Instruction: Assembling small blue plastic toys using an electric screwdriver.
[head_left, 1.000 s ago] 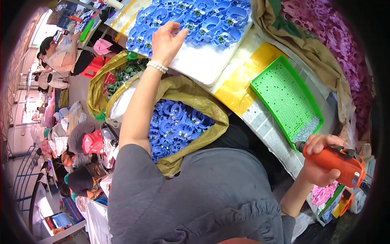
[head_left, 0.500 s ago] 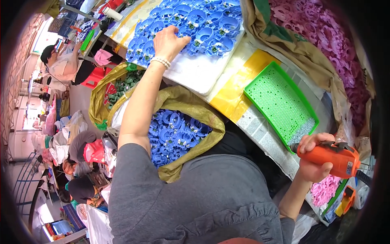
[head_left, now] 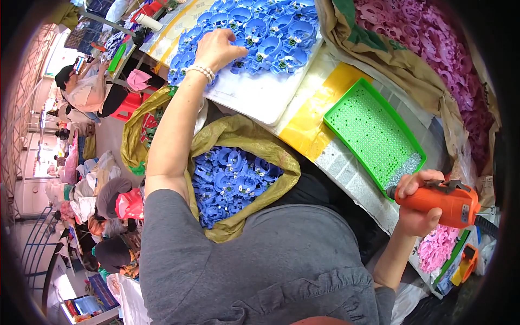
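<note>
blue pcs [head_left: 271,46]: i'd guess midway

l hand [head_left: 218,51] at pcs on white board [head_left: 262,103], fingers curled, can't tell if gripping; r hand [head_left: 418,208] grasps orange tool [head_left: 447,205]. sack [head_left: 287,176] holds more blue; can't tell which pcs are done.

No text we can read. Orange tool [head_left: 436,205], lower right of frame: small pale label [head_left: 465,208], too small for us. Tan sack [head_left: 420,70], upper right: green marking [head_left: 355,23], illegible. Red-and-white patch [head_left: 149,128], left: we can't resolve any lettering.
</note>
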A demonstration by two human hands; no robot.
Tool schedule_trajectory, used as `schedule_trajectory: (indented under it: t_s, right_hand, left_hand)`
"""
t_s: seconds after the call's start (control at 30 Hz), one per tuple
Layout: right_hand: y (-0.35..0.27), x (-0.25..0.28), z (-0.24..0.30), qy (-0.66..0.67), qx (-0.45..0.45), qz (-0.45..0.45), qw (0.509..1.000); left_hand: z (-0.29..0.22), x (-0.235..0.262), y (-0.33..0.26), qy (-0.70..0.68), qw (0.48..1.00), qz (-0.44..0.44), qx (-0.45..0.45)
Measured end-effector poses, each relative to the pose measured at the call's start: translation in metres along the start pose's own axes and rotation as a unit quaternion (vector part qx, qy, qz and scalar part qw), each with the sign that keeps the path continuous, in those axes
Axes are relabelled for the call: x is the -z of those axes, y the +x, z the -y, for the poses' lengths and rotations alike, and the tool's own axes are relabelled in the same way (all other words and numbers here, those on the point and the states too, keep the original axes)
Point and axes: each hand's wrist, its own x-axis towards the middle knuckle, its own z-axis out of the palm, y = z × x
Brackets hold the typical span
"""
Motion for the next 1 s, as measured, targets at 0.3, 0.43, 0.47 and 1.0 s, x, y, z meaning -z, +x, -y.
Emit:
schedule_trajectory:
  t_s: [0.3,0.43,0.47,1.0]
  right_hand:
    - [-0.001,0.003,0.002,-0.007,0.000,-0.007,1.000]
    - [0.000,0.004,0.002,-0.011,0.005,-0.010,1.000]
    - [0.000,0.004,0.002,-0.011,0.005,-0.010,1.000]
    - [0.001,0.013,0.004,0.006,-0.004,-0.007,1.000]
  left_hand:
    - [-0.004,0.000,-0.003,0.044,0.998,0.041,-0.023]
    - [-0.006,-0.009,0.013,0.054,0.992,-0.090,-0.070]
    - [-0.006,-0.011,0.018,0.053,0.991,-0.096,-0.081]
    - [-0.014,-0.016,0.061,-0.018,0.999,0.008,-0.027]
